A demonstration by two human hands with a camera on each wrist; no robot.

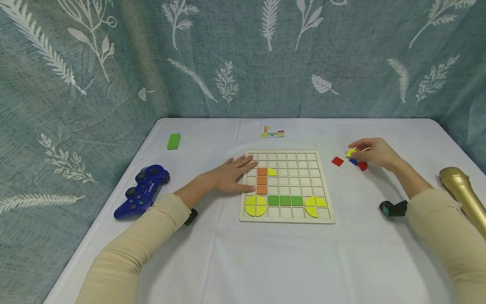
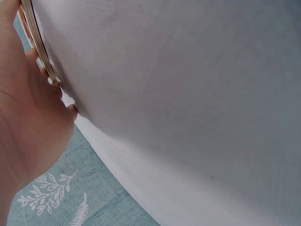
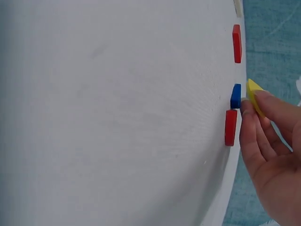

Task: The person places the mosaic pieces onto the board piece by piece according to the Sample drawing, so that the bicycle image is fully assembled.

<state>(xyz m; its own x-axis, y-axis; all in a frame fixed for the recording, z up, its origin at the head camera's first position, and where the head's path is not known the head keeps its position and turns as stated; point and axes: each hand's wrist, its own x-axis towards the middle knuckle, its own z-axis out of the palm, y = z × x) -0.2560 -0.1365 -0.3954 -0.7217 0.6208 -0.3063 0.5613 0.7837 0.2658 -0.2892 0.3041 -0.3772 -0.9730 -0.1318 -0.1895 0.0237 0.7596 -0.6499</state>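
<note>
My left hand [image 1: 231,175] lies with fingers spread at the left edge of a wooden grid board [image 1: 294,164]. Thumb and fingertips touch its rim, whose side shows beside the hand in the left wrist view. On the board sit orange squares [image 1: 262,180], a row of green squares [image 1: 285,200], a full yellow circle of quarter pieces [image 1: 256,206] and three yellow quarters [image 1: 311,207] at the right. My right hand [image 1: 376,153] pinches a yellow quarter-circle piece [image 3: 255,96] between thumb and fingers. Just below it are a blue piece [image 3: 236,96] and a red piece [image 3: 230,128].
Another red square [image 1: 337,161] lies left of the right hand. A small pattern card [image 1: 272,129] is behind the board. A green block [image 1: 174,142] and blue game controller [image 1: 142,192] lie at the left. A gold microphone [image 1: 461,190] is by the right forearm.
</note>
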